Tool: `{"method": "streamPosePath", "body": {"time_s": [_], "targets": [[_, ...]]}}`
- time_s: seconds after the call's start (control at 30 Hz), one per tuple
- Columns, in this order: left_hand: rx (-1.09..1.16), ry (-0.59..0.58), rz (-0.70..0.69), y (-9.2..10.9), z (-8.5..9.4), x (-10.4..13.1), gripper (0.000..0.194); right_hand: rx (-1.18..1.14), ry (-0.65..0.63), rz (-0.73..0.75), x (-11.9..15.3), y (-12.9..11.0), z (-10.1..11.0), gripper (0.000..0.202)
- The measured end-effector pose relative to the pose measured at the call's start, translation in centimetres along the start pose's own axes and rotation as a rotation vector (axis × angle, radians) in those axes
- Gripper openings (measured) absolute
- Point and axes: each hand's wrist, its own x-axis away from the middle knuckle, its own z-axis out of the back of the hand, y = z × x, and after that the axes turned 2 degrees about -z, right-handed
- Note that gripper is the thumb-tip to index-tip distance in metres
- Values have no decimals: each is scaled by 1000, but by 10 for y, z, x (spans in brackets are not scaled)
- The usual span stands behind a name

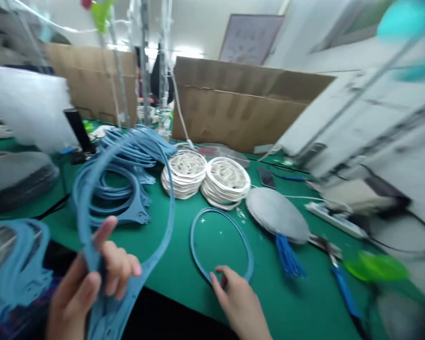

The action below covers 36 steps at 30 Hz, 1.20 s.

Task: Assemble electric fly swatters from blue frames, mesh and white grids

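Head view: The left hand grips a large blue frame, thumb and fingers closed around its band, its open loop raised above the work surface. The right hand is half curled at the near edge of a thin blue ring, thumb and forefinger slightly parted; whether they pinch the rim cannot be told. The ring lies on the green table, apart from the large frame, and the two pieces are not joined.

More blue frames are heaped behind the raised one, and another batch sits at the left edge. Which of these piles are finished and which await handling is unclear, though their number suggests repeated work in mid-run.

Beyond the ring stand two stacks of white rings, side by side. To their right are a pile of grey discs, a bundle of blue strips and a blue-handled tool. A phone lies behind the discs, and a white power strip runs near the table's right side.

Tall cardboard lines the back of the table; metal posts rise beside it, and a framed sign hangs on the pale wall beyond, blurred past reading.
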Motion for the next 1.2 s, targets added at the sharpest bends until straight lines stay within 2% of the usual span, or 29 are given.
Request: {"method": "streamPosePath", "body": {"time_s": [0.03, 0.1, 0.13, 0.17, 0.23, 0.3, 0.37, 0.43, 0.47, 0.53, 0.6, 0.63, 0.67, 0.73, 0.8, 0.9, 1.0, 1.1, 1.2], "targets": [[94, -36, 78, -16, -13, 0, 58, -10, 63, -53, -10, 3, 12, 35], [227, -64, 274, -49, -32, 2, 61, 6, 296, -136, -37, 19, 37, 45], [240, -61, 377, -65, -36, 3, 66, 39, 404, -155, -54, 31, 48, 49], [230, -58, 461, -80, -36, 6, 72, 88, 460, -159, -72, 44, 58, 52], [152, -84, 587, -104, -28, 15, 80, 201, 426, -187, -107, 71, 70, 64], [25, -99, 648, -117, -16, 26, 84, 312, 284, -244, -135, 92, 75, 79], [-150, -49, 564, -119, -7, 36, 86, 415, 141, -293, -153, 104, 76, 88], [-361, -23, 302, -117, -1, 38, 84, 486, 63, -303, -162, 109, 78, 83], [-470, -73, 133, -116, 0, 34, 79, 510, 53, -296, -163, 111, 80, 78], [-680, -329, -194, -116, 1, 17, 66, 549, 70, -265, -162, 114, 84, 69], [-869, -567, -444, -119, 2, -12, 57, 576, 97, -232, -158, 119, 88, 64], [-954, -612, -535, -121, 4, -29, 55, 587, 117, -214, -156, 123, 89, 62], [-1032, -596, -600, -122, 6, -47, 54, 595, 143, -194, -154, 128, 88, 58], [-1186, -536, -647, -122, 13, -80, 58, 604, 224, -157, -149, 137, 85, 50], [-1333, -582, -588, -118, 24, -106, 72, 626, 347, -117, -144, 145, 79, 43], [-1464, -606, -490, -115, 40, -129, 84, 665, 528, -49, -139, 151, 71, 34], [-1472, -526, -506, -119, 50, -145, 78, 684, 580, 41, -138, 151, 68, 29], [-1441, -534, -522, -122, 58, -161, 60, 692, 574, 67, -140, 149, 68, 28], [-1456, -414, -503, -120, 63, -172, 44, 701, 570, 55, -140, 147, 67, 28]]}}
